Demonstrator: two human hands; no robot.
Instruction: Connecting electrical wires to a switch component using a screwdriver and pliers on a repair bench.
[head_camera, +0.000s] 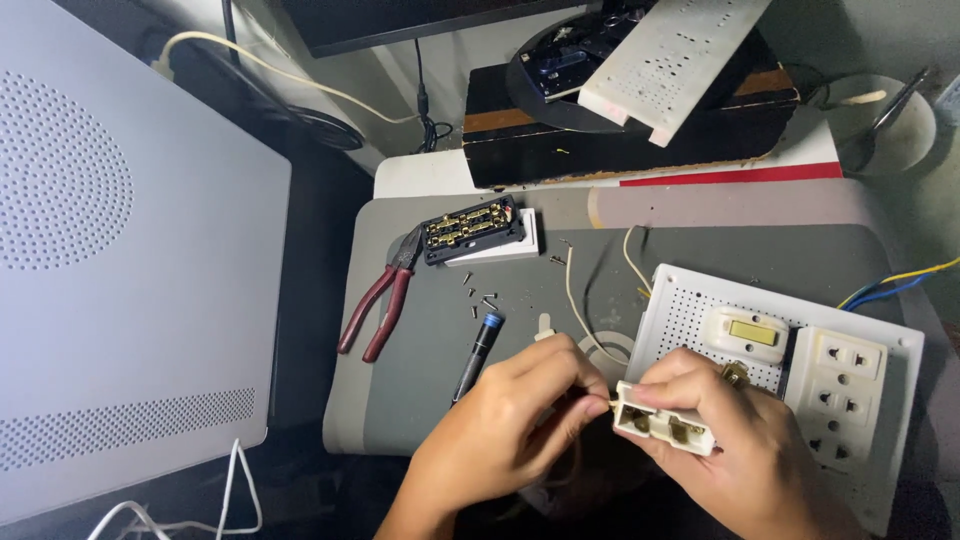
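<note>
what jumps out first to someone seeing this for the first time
At bottom centre, the right hand grips a small cream socket block while the left hand pinches a thin wire at its end. Just right lies a white perforated board carrying a switch and an outlet panel. Red-handled pliers rest on the grey mat to the left.

Red-handled pliers (375, 305) lie beside an opened black socket (472, 229).
</note>
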